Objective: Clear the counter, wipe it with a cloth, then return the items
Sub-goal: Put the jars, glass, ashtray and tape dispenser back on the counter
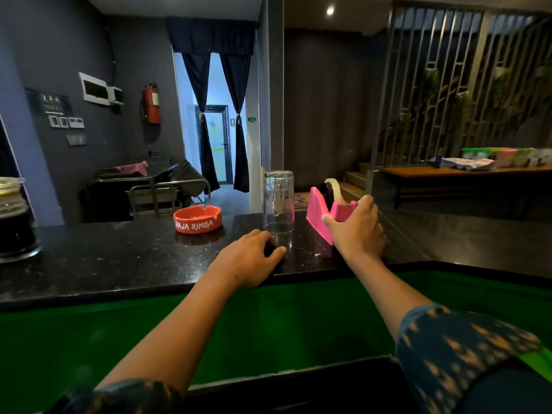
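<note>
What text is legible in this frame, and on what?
"RAJA RIMBA": white lettering on the side of the red ashtray on the black counter.
Dark wall sign with an arrow, left wall: appears to read "TOILET", too blurred to be sure.
Label on the fire extinguisher: too small to read.
Small green sign by the doorway: unreadable.
Upturned glass and pink tape dispenser: no text visible.

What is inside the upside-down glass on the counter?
Through the clear glass, nothing can be seen inside; only the dark counter shows under it. The left hand covers the space in front.
</note>
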